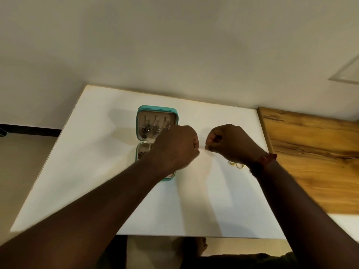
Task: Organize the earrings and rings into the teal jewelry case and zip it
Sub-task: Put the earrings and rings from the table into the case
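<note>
The teal jewelry case (157,112) lies open on a white counter (93,183), its lid folded flat toward 12 o'clock. Dark earrings (155,127) hang in rows inside that lid. The near half of the case is mostly hidden, though we see a pale lining and some small dark pieces at its left edge. At about 4 o'clock from the case, well apart from it, gold rings (235,164) sit on the counter. A wooden surface (314,164) adjoins the counter at 3 o'clock, and a plain beige wall (174,45) rises behind both, with a framed panel (347,72) at its far right.

We see the left hand (177,146) from the back, its fingers curled under, over the right side of the case's near half. The right hand (230,141) hovers at 3 o'clock from the case, fingers also curled, with a red band (269,157) on its wrist. The two sets of fingertips almost meet above the bare counter. Blur keeps us from telling whether either hand pinches anything. The rings lie just beside the right wrist, at its 7 o'clock.
</note>
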